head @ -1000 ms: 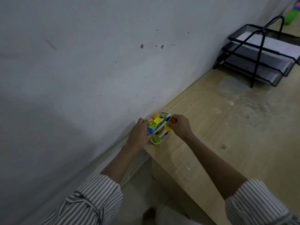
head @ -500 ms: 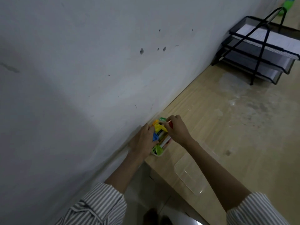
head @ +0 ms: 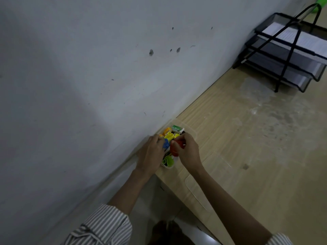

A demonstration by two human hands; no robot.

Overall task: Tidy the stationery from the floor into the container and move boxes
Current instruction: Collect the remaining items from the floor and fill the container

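Since half a second ago, a red piece (head: 176, 147) is raised, pinched by the right hand (head: 188, 151) over the container (head: 167, 166) at the desk (head: 247, 156) corner; its wall-side rim is gripped by the left hand (head: 151, 154). Heaped stationery (head: 168, 136) could get knocked out if crammed.

Office – mesh paper trays (head: 290, 55) w/ docs on wooden desk (head: 256, 156).
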